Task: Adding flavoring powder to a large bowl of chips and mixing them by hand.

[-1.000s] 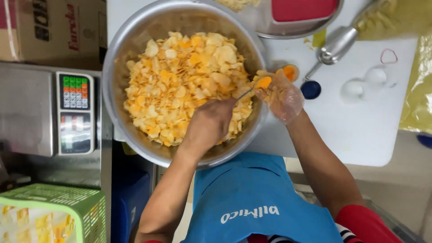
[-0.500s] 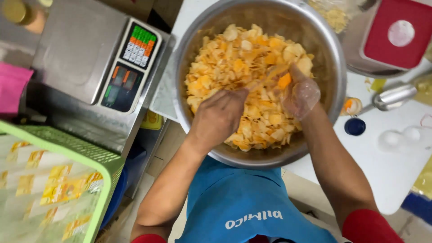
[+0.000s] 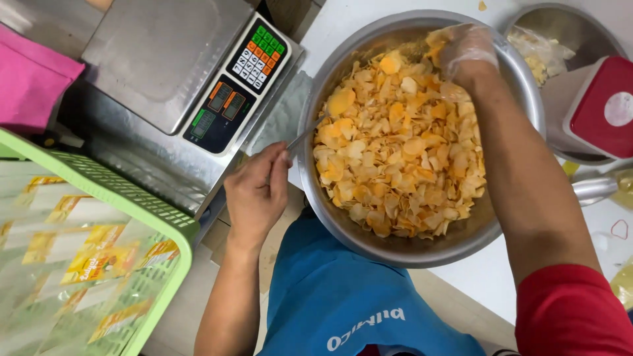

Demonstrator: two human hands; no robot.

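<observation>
Two hands at a big steel bowl of chips

A green basket [image 3: 142, 217] and a weighing scale [image 3: 165, 72] sit left. The left hand [image 3: 258, 191] is closed on a spoon [image 3: 304, 135] outside the steel bowl [image 3: 316, 178]; the gloved right hand [image 3: 465, 49] is cupped among chips [image 3: 402, 151] at the far rim, where chips could spill onto the worktop [image 3: 488, 277].

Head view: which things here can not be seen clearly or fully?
- Utensil in left hand: its working end is buried under the chips.
- Right hand: fingertips hidden among the chips, under a clear glove.
- Red lid: cut off by the right edge.
- Green basket: cut off by the left and bottom edges.
</observation>
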